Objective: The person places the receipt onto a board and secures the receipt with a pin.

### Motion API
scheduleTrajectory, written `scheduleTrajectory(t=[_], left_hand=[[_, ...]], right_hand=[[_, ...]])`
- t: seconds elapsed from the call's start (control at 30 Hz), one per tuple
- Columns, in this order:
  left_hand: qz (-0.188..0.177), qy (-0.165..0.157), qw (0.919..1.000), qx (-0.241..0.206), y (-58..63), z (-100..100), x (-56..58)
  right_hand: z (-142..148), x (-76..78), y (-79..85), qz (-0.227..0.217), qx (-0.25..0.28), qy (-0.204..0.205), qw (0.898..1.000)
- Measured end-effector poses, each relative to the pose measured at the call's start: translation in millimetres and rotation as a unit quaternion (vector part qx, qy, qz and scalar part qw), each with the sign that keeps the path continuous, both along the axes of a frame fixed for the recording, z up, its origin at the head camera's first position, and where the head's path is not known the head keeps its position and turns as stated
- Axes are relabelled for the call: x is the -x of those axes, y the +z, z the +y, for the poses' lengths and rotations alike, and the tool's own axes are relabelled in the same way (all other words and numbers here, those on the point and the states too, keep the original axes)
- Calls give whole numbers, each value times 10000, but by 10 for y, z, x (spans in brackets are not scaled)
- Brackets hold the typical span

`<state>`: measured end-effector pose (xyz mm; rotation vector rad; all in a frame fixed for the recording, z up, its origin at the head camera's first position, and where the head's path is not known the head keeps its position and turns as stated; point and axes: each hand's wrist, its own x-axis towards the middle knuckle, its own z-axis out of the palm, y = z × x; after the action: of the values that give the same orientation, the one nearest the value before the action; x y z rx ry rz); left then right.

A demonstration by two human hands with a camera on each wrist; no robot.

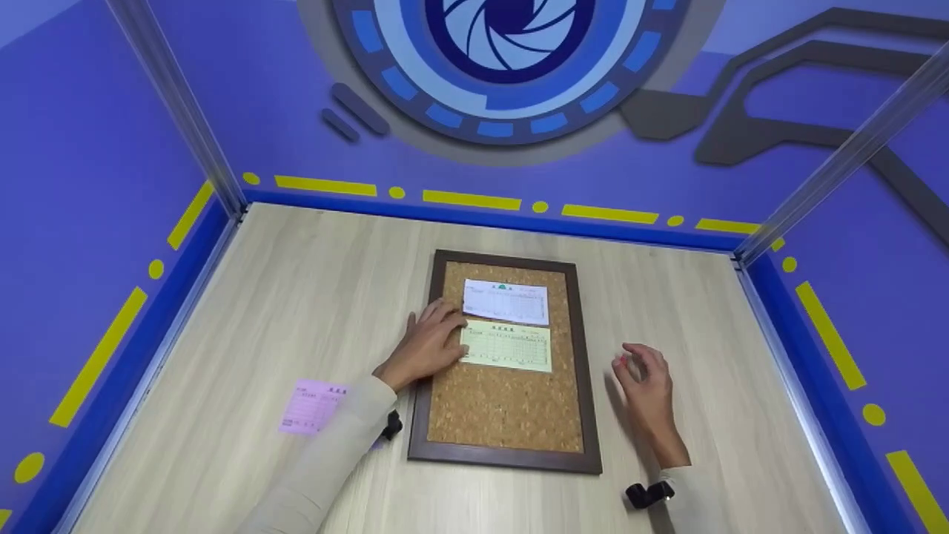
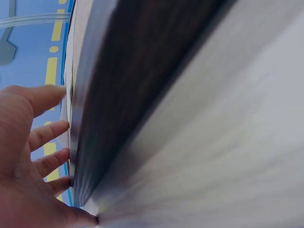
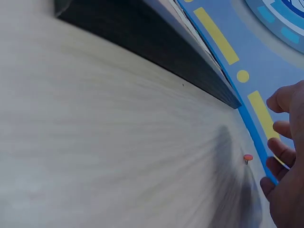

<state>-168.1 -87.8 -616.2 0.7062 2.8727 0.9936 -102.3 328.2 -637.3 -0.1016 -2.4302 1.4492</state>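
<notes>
A cork board in a dark brown frame lies on the table, with a white printed slip above a pale green slip. A small green spot shows at the white slip's top edge; I cannot tell whether it is a pin. My left hand reaches over the frame's left side, extended fingertips resting at the slips' left edges. To the right of the board, my right hand has its fingers loosely bent and apart. A red-headed pushpin appears near its fingertips, apart from them in the right wrist view.
A pink printed slip lies on the table left of the board, partly under my left forearm. Blue panels with yellow marks wall the pale wooden table at the back and both sides.
</notes>
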Motion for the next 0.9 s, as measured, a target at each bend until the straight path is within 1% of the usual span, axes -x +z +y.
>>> scheduleTrajectory(t=[0.1, 0.27, 0.4, 0.5, 0.63, 0.77, 0.9], left_hand=[[-21, -42, 10000, -19, -19, -7, -4], [-143, -6, 9995, -288, -33, -5, -7], [-248, 49, 9988, -411, -60, -8, -2], [-321, 73, 9981, -514, -89, -18, -8], [-357, 77, 9968, -715, -116, -35, -18], [-323, 58, 9954, -897, -139, -54, -20], [-310, 37, 9945, -1004, -178, -69, -16]], right_hand=[[15, 7, -16, -273, -19, -34, 9996], [33, 16, -81, -503, -325, -126, 9981], [45, 1, -106, -628, -382, -108, 9972], [51, 0, -119, -598, -381, -96, 9974], [57, 20, -138, -428, -538, -97, 9976], [66, 47, -150, -268, -652, -56, 9975], [88, 73, -156, -188, -628, -32, 9978]])
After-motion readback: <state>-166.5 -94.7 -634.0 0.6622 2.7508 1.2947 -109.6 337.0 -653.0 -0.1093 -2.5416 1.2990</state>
